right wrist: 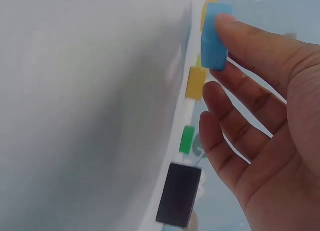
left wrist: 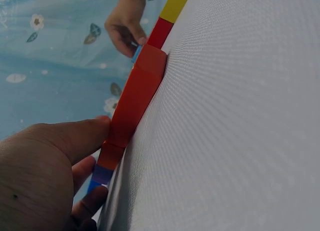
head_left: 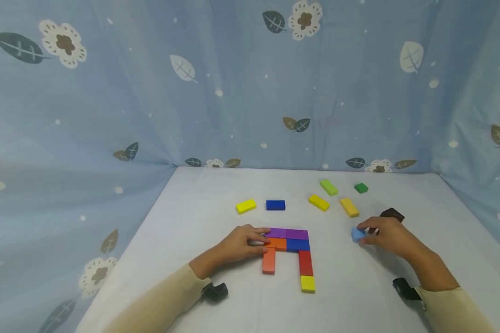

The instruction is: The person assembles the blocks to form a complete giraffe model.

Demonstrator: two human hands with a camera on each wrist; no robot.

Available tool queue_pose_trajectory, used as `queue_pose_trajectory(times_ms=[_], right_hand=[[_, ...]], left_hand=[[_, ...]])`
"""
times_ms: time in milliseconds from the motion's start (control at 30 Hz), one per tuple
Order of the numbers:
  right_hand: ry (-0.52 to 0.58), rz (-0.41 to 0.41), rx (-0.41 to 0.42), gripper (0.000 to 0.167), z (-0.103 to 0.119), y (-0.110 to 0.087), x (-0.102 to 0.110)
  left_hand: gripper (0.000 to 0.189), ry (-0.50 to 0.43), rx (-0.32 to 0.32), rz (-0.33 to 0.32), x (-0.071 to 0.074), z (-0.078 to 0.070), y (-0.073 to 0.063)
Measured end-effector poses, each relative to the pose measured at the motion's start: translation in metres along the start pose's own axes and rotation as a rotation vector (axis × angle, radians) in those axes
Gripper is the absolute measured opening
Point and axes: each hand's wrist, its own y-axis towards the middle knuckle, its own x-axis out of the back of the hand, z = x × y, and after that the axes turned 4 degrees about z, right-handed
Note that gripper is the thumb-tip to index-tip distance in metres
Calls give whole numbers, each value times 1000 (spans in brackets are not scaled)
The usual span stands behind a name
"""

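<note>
My right hand (head_left: 391,235) pinches a light blue block (right wrist: 216,38) between thumb and index finger, with the other fingers loosely spread. In the head view that light blue block is partly covered by the fingertips. My left hand (head_left: 241,244) rests its fingertips against the left side of a joined block shape. Its thumb touches the orange-red block (left wrist: 137,98), and the other fingers lie by the orange block (head_left: 278,244) and the purple block (head_left: 277,233). The shape also has a second purple block (head_left: 296,234), a blue block (head_left: 297,245), a red block (head_left: 305,263) and a yellow block (head_left: 308,284).
Behind the shape lie a yellow block (head_left: 246,206) and a dark blue block (head_left: 275,205). Farther right are another yellow block (head_left: 319,202), a light green block (head_left: 328,187), an amber block (head_left: 349,207), a green block (head_left: 361,188) and a black block (head_left: 393,214). Patterned curtains (head_left: 250,92) surround the white table.
</note>
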Motion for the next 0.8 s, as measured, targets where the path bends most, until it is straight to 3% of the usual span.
queue_pose_trajectory(times_ms=[433,800], right_hand=[[3,33,0,35,16,9,-10],[-29,41,17,35,26,12,-13]], left_hand=[[35,-20,35,14,-1,-2,0],[34,-20,9,-1,0,1,1]])
